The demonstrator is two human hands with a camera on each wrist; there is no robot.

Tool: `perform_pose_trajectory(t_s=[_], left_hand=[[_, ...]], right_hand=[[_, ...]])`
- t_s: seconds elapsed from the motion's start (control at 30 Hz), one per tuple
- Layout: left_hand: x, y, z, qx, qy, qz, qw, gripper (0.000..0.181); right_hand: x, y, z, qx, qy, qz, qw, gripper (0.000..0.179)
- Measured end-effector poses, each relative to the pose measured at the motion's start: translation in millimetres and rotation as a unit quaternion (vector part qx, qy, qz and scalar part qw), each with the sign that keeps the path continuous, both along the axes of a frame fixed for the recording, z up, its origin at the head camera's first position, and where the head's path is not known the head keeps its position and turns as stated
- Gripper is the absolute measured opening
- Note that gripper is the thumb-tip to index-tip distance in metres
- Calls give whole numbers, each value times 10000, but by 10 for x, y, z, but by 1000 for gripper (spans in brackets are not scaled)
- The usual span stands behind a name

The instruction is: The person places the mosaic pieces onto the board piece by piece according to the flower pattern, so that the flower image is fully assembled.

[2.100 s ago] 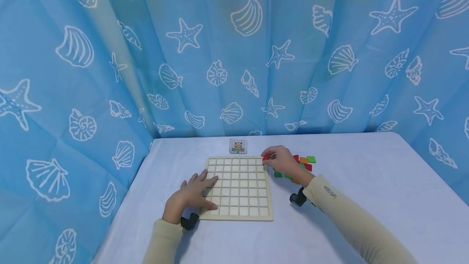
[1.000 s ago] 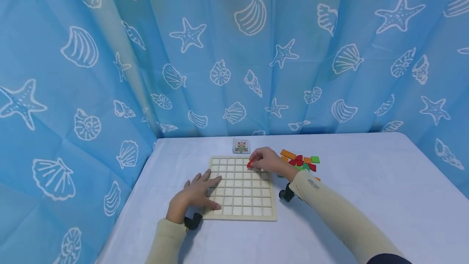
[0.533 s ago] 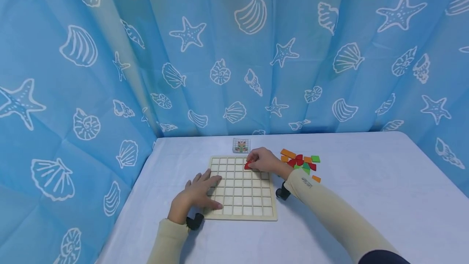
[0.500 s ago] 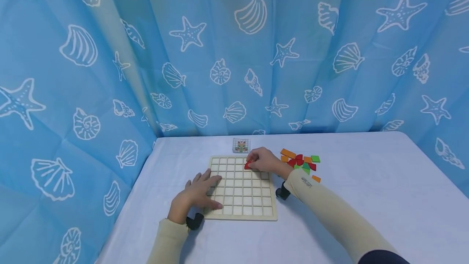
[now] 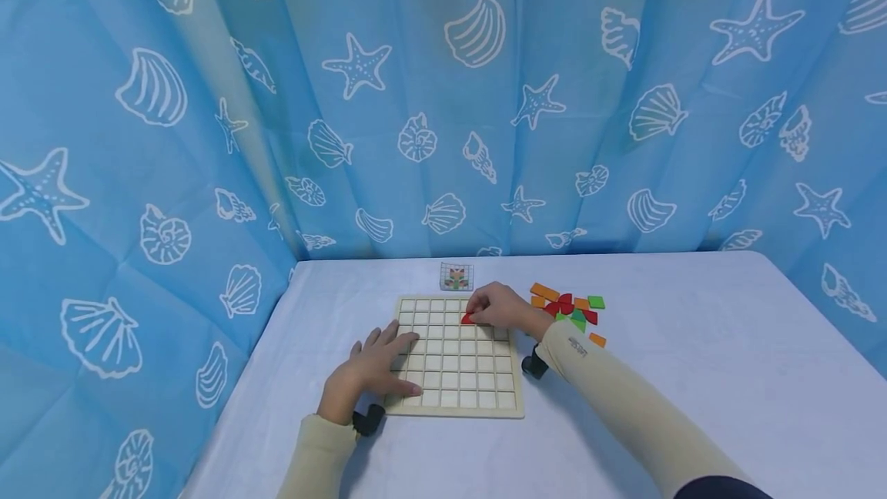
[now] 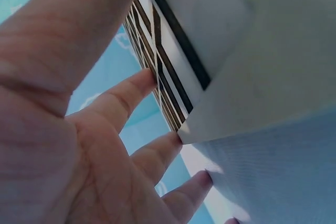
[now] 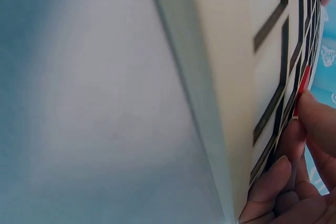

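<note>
A pale wooden grid board [image 5: 450, 411] with square cells lies flat on the table. My right hand [image 5: 500, 306] is over its upper right part and pinches a small red tile [image 5: 467, 319] between thumb and fingers. In the right wrist view the red tile [image 7: 303, 87] sits low against the grid, its lower end hidden by the fingertips. My left hand [image 5: 370, 366] rests with spread fingers on the board's left edge. In the left wrist view those fingers [image 6: 157, 153] touch the rim.
To the right of the board lies a loose pile of red, orange and green tiles [image 5: 564, 306]. A small card [image 5: 456, 276] with a coloured grid pattern stands behind the board. The white-covered table [image 5: 665, 329] meets a blue shell-print curtain [image 5: 443, 98] at the back.
My right hand has carried the red tile left from the board's right edge onto an upper cell, then lowered it slightly. My left hand has stayed on the board's left edge.
</note>
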State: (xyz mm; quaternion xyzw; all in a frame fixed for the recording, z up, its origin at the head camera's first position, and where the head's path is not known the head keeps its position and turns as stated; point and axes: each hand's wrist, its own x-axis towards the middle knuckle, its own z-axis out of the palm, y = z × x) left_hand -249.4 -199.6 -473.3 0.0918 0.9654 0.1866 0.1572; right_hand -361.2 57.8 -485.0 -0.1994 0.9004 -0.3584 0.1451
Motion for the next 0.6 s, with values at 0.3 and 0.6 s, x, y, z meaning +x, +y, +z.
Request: perform_pose_trajectory(t_s=[0.3,0.6], left_hand=[[-9,37,0,-76,50,-10,10000,90],[-5,62,-24,-65,-155,235,9996,91]], right_hand=[[-80,34,-26,92,-26,103,9999,10],[-67,66,-60,-113,-235,88,9996,10]])
